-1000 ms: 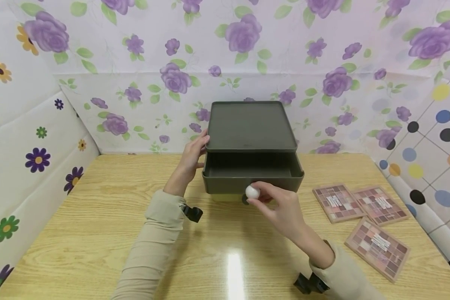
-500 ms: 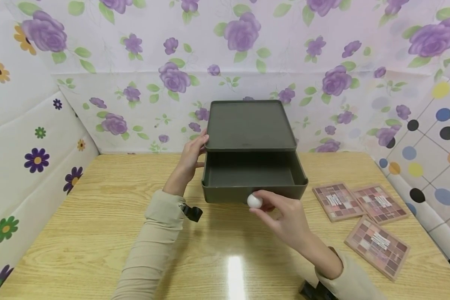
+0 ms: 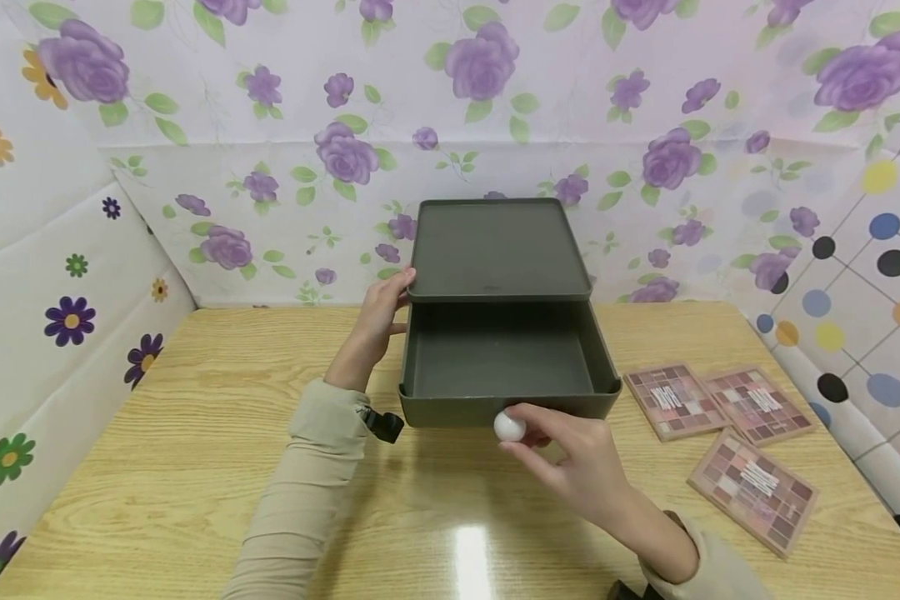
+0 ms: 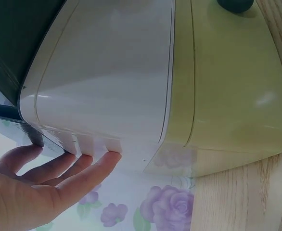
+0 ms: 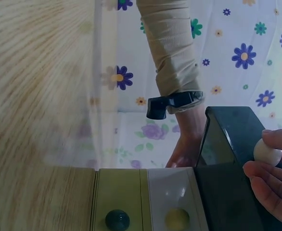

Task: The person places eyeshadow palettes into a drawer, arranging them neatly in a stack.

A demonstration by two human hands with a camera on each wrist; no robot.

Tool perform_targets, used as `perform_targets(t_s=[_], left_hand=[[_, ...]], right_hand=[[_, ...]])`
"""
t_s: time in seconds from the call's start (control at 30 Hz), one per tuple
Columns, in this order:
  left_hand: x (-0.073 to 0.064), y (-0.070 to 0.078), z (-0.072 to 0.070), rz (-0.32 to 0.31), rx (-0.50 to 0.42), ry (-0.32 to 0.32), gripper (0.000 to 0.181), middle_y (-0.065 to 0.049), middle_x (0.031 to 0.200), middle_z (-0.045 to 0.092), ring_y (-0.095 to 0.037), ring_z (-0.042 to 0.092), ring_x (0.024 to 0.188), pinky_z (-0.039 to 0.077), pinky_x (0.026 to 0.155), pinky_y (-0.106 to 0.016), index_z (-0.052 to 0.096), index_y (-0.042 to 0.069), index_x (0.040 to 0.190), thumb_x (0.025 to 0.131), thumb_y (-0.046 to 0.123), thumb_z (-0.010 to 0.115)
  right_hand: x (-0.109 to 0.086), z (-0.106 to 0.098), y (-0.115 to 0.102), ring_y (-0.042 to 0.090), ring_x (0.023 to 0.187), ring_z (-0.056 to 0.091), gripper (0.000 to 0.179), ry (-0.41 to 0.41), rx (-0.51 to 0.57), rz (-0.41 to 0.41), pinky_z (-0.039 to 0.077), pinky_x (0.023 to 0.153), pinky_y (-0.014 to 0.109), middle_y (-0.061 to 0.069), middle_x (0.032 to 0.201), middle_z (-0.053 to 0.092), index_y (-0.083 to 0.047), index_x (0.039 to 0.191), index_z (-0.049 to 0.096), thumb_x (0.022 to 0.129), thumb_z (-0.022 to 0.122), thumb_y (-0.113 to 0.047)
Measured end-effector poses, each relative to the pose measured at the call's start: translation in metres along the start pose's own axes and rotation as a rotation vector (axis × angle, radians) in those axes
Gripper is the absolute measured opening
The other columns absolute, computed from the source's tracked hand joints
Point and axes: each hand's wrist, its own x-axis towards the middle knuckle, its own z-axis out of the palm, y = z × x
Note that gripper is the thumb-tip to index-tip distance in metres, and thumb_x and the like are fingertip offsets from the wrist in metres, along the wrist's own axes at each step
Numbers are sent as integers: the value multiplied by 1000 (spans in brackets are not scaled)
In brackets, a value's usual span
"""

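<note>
A small drawer cabinet (image 3: 501, 250) with a dark green top stands on the wooden table. Its dark green top drawer (image 3: 442, 412) is pulled far out, and no contents show inside. My right hand (image 3: 588, 462) pinches the drawer's round white knob (image 3: 509, 427) between thumb and fingers, also seen in the right wrist view. My left hand (image 3: 375, 321) rests on the cabinet's left side; in the left wrist view its extended fingertips touch the side wall. Below lie a white drawer (image 5: 172, 192) with a yellow knob and a yellow-green drawer (image 5: 117, 192) with a dark knob.
Three makeup palettes (image 3: 675, 402) lie on the table (image 3: 195, 467) right of the cabinet, two of them close together. A flowered cloth (image 3: 270, 125) hangs behind, with patterned cloths on both sides. The open drawer juts out towards the table's front.
My right hand has drawn the top drawer further out towards me by its knob, exposing more of its floor. My left hand has stayed at the cabinet's side.
</note>
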Motion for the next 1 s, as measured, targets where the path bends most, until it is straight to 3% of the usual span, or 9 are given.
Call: perform_targets(t_s=[0.37, 0.63, 0.8, 1.0], left_hand=[[0, -2, 1, 0, 3, 13, 53, -18, 124, 50, -30, 44, 119, 35, 88, -60, 51, -5, 120, 89, 38, 44], [0, 0, 1, 1, -1, 18, 52, -18, 124, 51, -30, 44, 119, 36, 88, -60, 51, -4, 120, 89, 38, 44], [0, 0, 1, 3, 3, 14, 53, -18, 125, 50, -29, 44, 119, 36, 88, -60, 51, -4, 120, 89, 38, 43], [1, -1, 1, 3, 3, 13, 54, -18, 126, 50, -29, 44, 119, 36, 88, -59, 50, -4, 123, 89, 38, 43]], right_hand=[[-3, -8, 2, 10, 60, 62, 31, 33, 51, -56, 48, 54, 15, 9, 79, 67, 2, 97, 63, 86, 61, -27], [-3, -46, 22, 7, 48, 55, 32, 213, 18, -117, 43, 46, 15, 4, 58, 61, 4, 70, 62, 87, 61, -23], [-10, -73, 40, 3, 52, 57, 22, 285, 37, -2, 44, 50, 11, 4, 60, 62, 8, 67, 60, 83, 61, -6], [-21, -95, 67, -2, 59, 59, 8, 237, -71, 149, 45, 55, 9, 4, 69, 64, 10, 82, 62, 80, 57, 4]])
